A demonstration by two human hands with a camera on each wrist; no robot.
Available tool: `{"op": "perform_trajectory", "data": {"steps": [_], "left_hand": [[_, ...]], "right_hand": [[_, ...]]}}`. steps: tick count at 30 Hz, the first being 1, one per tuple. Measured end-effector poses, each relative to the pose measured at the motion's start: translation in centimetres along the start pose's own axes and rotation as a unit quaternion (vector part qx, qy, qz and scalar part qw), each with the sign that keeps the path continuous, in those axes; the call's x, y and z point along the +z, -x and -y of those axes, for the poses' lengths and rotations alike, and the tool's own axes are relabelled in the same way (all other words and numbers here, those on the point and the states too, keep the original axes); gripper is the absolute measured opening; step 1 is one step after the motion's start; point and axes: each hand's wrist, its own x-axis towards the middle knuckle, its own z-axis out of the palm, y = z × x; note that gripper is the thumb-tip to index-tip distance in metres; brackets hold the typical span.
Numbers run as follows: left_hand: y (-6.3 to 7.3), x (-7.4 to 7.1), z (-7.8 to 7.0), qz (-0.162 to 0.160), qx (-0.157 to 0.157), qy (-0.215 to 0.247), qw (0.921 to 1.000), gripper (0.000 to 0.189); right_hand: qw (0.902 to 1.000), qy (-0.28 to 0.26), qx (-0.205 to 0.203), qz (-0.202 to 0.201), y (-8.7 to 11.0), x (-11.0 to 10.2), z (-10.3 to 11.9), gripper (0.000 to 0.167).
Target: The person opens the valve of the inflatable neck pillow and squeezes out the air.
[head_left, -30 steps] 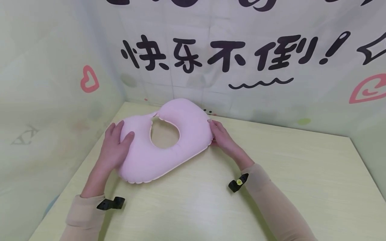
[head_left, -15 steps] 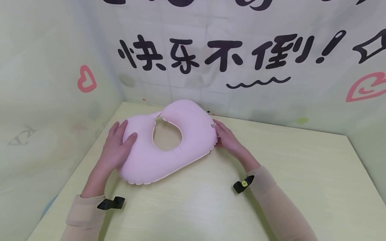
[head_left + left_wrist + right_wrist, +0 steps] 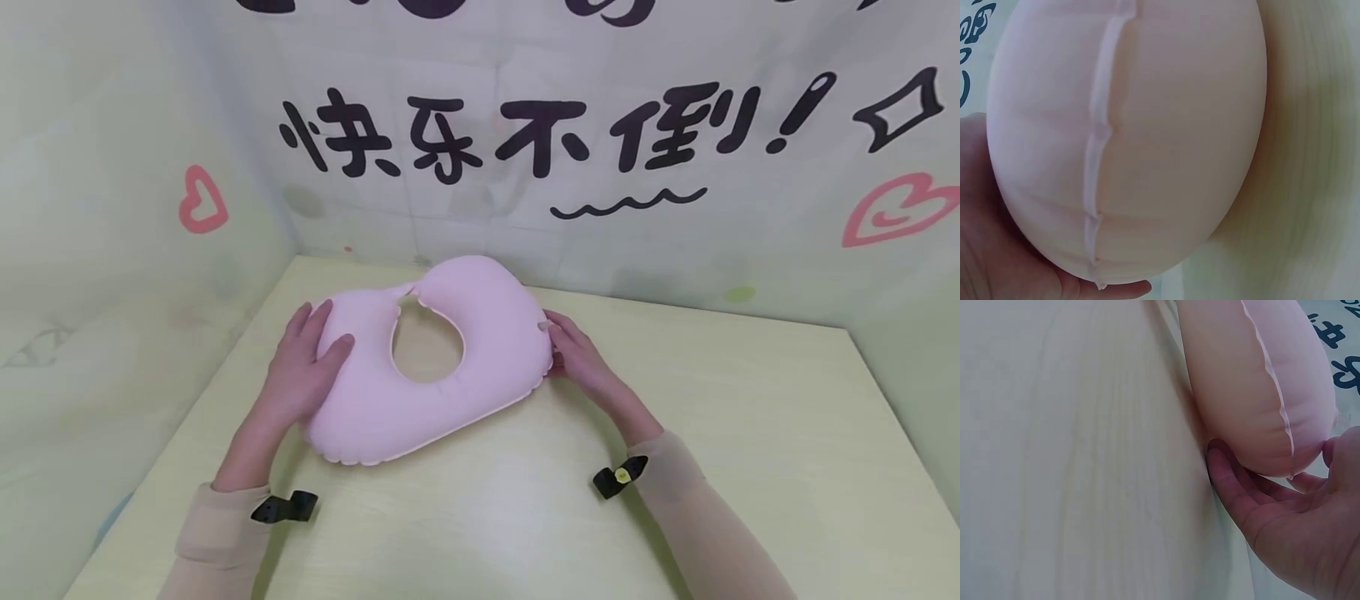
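Note:
A pink inflatable neck pillow (image 3: 375,404), puffed up with a seamed edge and a round opening, lies tilted over the table in the head view. My left hand (image 3: 303,375) grips its left end, thumb on the upper face and fingers around the outer side. At the other end, my right hand (image 3: 585,362) holds the pillow by its edge, close to a small pale valve (image 3: 543,326). The right wrist view shows fingers (image 3: 1235,481) curled beneath the rounded end and the thumb on its far side. Pillow bulk fills the left wrist view.
The pale wood-grain table (image 3: 480,533) runs back to a printed wall cloth (image 3: 525,225) with black lettering. Another cloth wall (image 3: 112,292) bounds the left side. Each wrist carries a black camera mount (image 3: 285,507).
The pillow has shifted to the right and slightly nearer, and both hands have moved with it, keeping their hold. The head view has turned a little to the right.

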Motion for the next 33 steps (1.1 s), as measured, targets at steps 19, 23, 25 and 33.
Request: {"op": "perform_trajectory", "data": {"steps": [19, 23, 25, 33], "left_hand": [[-1.0, 3.1, -2.3, 0.011, 0.043, 0.0, 0.999, 0.069], [-1.0, 3.5, -2.9, 0.022, 0.043, -0.002, 0.9988, 0.069], [-1.0, 3.7, -3.1, 0.028, 0.043, -0.001, 0.9987, 0.069], [-1.4, 4.7, -3.9, 0.038, 0.058, 0.002, 0.9976, 0.068]], "right_hand": [[0.9977, 0.01, -0.005, -0.067, 4.4, -2.6, -2.1, 0.052], [0.997, 0.012, -0.007, -0.077, 5.4, -3.1, -2.3, 0.051], [0.9966, 0.013, -0.007, -0.081, 5.9, -3.2, -2.5, 0.051], [0.9954, 0.016, -0.016, -0.093, 7.7, -3.8, -2.8, 0.05]]}}
